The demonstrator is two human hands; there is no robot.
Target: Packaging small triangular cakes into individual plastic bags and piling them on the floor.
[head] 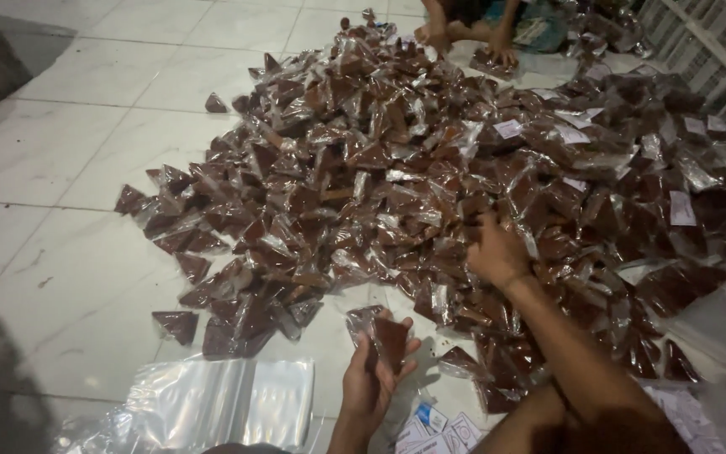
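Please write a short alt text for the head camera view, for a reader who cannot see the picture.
Seen from above, a person's left hand holds a small clear packet of dark brown filling, while the right hand reaches into a large pile of similar packets on a white tiled floor. Empty clear bags lie nearby; another person's hands work at the far side.

The clear plastic triangular packets of dark reddish-brown filling (pixel 430 176) glint with pale highlights across the white tiled floor (pixel 60 151), which shows thin grey grout lines. Some carry small white paper labels (pixel 507 129). The stack of empty clear plastic bags (pixel 220 402) shines silvery-white at the floor's near edge.
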